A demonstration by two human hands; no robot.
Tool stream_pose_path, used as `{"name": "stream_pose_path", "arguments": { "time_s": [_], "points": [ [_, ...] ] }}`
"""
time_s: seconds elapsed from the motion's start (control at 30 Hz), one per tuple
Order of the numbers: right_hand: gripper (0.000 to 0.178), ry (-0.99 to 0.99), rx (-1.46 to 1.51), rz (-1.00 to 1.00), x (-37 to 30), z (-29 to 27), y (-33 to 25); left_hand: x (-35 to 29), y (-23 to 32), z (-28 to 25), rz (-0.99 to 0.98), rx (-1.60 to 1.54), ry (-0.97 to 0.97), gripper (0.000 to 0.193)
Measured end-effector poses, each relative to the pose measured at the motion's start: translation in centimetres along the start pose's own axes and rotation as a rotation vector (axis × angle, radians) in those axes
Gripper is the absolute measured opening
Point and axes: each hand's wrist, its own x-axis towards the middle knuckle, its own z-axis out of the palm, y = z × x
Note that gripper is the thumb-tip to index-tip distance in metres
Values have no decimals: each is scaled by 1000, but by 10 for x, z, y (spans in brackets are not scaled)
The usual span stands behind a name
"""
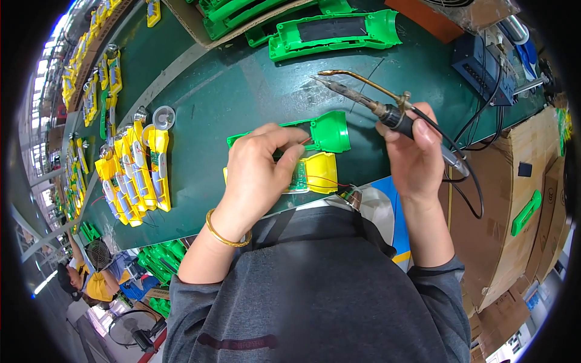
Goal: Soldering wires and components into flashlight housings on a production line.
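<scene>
Head view: your right fingers (426,131) grip soldering iron (354,95), tip aloft; left fingers (289,135) seem pinched on red wire (307,141). By tabletop's (203,109) near edge, yellow housing (324,166) has board (299,176) seated; green shell (331,132) beside it unjoined, wiring apparently unfinished.

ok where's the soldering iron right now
In the head view, the soldering iron is in the right grip, right of centre over the green tabletop, left of the blue box.
</scene>
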Motion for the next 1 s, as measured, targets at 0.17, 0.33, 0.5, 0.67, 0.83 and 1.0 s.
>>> {"name": "stream_pose_path", "arguments": {
  "time_s": [0.17, 0.33, 0.5, 0.67, 0.83, 1.0],
  "points": [
    [28, -93, -98, -79, 4, -11, -17, 2, 0, 9, 21, -24, 106, 6],
    [22, -140, -402, -3, 7, -20, -33, 8, 3, 3, 49, 131, 34, 6],
    [19, -198, -528, 118, 14, -20, -38, 14, 6, 3, 34, 278, -1, 9],
    [29, -253, -716, 154, 23, -18, -37, 13, 7, 8, 12, 312, 29, 9],
    [29, -248, -687, 116, 25, -22, -36, 12, 4, 5, -24, 172, 47, 7],
    [29, -265, -676, 113, 27, -24, -36, 16, 6, 4, -13, 225, 12, 8]
  ]
}}
